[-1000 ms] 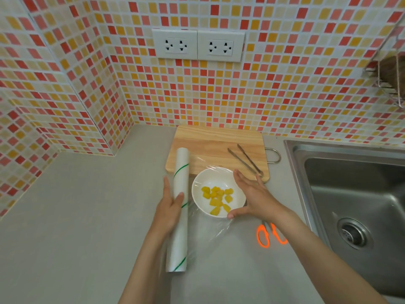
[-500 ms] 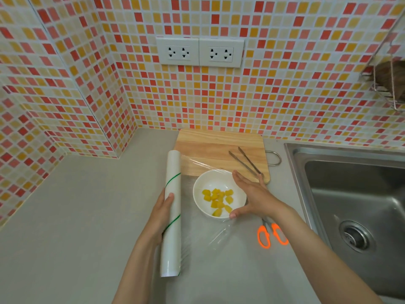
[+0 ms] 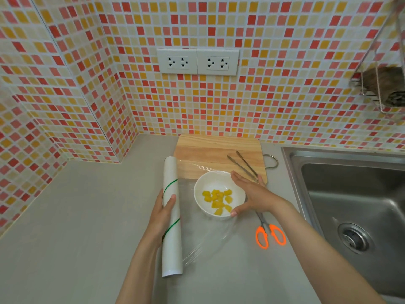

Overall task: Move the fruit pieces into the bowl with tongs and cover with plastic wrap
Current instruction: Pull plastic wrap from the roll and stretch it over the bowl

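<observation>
A white bowl (image 3: 202, 187) with several yellow fruit pieces (image 3: 217, 199) stands on the grey counter in front of the cutting board. Clear plastic wrap (image 3: 210, 240) is stretched over the bowl from the white roll (image 3: 172, 218) lying to its left. My left hand (image 3: 163, 212) grips the roll near its middle, thumb over the top. My right hand (image 3: 249, 193) lies flat, fingers straight, pressing the wrap against the bowl's right rim. Metal tongs (image 3: 242, 164) rest on the wooden cutting board (image 3: 208, 150) behind the bowl.
Orange-handled scissors (image 3: 270, 234) lie on the counter right of the bowl, partly under my right forearm. A steel sink (image 3: 355, 194) fills the right side. A wire rack (image 3: 381, 88) hangs on the tiled wall at upper right, with two sockets (image 3: 197, 61) above the board.
My left hand has drawn the roll a little further left, away from the bowl, stretching the wrap. My right hand stays on the bowl's right rim.
</observation>
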The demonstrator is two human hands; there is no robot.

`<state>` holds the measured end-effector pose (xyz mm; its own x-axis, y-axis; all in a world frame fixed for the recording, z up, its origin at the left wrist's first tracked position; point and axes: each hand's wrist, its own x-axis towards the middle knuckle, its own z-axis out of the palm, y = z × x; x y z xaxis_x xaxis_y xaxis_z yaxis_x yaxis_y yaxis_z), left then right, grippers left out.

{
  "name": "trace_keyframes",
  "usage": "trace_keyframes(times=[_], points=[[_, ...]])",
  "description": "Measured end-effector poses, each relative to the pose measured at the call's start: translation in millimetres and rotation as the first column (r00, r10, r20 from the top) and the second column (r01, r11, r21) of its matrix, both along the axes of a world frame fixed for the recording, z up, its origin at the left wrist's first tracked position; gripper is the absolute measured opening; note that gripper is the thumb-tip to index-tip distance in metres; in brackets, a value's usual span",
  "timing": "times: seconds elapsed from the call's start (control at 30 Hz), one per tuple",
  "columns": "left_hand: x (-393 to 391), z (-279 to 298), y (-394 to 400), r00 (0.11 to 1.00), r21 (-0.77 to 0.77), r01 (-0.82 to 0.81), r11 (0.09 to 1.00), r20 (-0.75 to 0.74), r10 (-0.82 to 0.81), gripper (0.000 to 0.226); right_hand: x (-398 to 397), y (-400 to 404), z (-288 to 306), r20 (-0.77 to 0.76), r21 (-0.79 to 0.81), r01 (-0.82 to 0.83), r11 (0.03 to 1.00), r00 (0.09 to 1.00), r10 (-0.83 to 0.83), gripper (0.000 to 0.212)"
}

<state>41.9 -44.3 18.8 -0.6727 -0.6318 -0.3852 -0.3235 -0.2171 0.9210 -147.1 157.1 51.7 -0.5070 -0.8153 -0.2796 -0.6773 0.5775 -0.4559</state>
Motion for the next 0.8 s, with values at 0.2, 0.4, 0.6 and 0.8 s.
trace_keyframes(times=[0.2,0.4,0.6,0.8], points=[[2,-1,2,1.000,-0.031,0.000,1.000,-0.020,-0.001,0.051,-3,-1,-1,0.015,0.008,0.001,1.000,1.000,-0.001,0.122],[1,-5,2,1.000,0.031,-0.005,1.000,-0.020,0.005,0.050,0,9,-6,0.071,-0.101,0.067,0.993,0.996,-0.060,0.121],[0,-7,1,1.000,0.026,-0.004,1.000,-0.018,0.004,0.052,20,47,-16,-0.038,-0.335,0.437,0.835,0.879,-0.475,0.059],[-3,-11,-3,1.000,0.014,0.000,1.000,0.003,0.000,0.055,46,66,-25,-0.176,0.141,0.516,0.845,0.853,-0.491,0.027]])
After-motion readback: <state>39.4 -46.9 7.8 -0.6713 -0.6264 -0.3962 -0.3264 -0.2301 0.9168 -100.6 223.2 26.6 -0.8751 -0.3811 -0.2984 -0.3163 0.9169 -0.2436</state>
